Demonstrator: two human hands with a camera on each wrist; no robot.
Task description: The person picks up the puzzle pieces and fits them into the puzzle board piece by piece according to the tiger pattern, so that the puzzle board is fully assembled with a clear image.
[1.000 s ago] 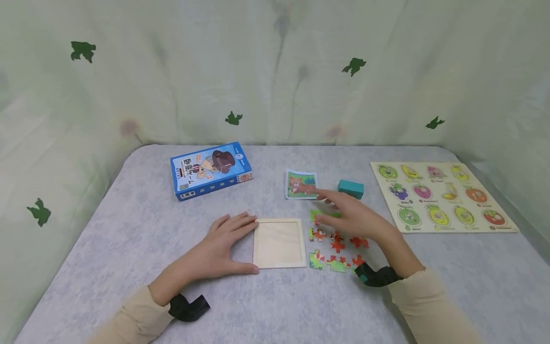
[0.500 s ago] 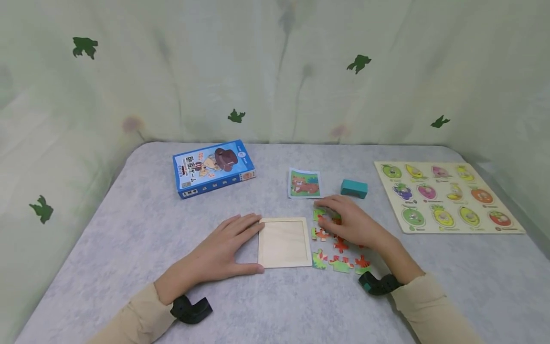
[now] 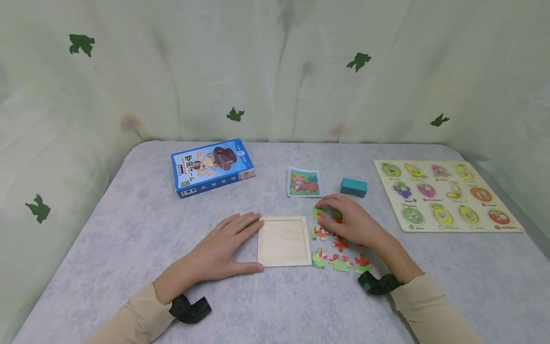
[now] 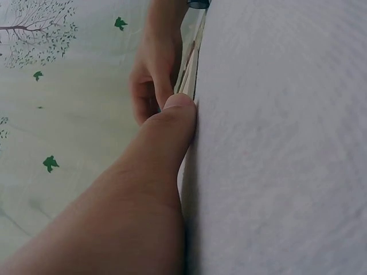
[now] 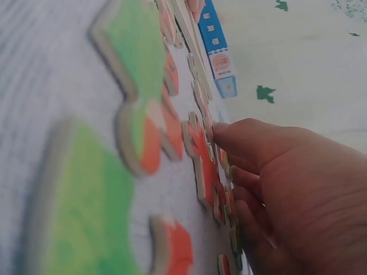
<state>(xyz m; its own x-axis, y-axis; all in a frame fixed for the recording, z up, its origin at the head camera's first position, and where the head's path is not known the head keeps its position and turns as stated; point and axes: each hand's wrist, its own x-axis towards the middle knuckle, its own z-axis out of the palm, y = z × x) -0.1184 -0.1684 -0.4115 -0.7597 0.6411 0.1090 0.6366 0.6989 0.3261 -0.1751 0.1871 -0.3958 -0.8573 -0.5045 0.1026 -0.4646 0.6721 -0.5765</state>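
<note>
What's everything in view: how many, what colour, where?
Wooden tray: one, pale, centre
Puzzle pieces: several, green and red, right of tray
Picture card: one visible, green-brown, beyond tray
Block: one, teal, right of card
Box: one, blue, back left
Fruit board: one, cream, right
Table: one, grey, underneath
Backdrop: one, pale green, behind
Bird shapes: several, dark green, on backdrop
Wrist devices: two, black, wrists
Sleeves: two, beige, forearms
Left grip: one, bare, tray's left edge
Right grip: one, bare, over pieces
</note>
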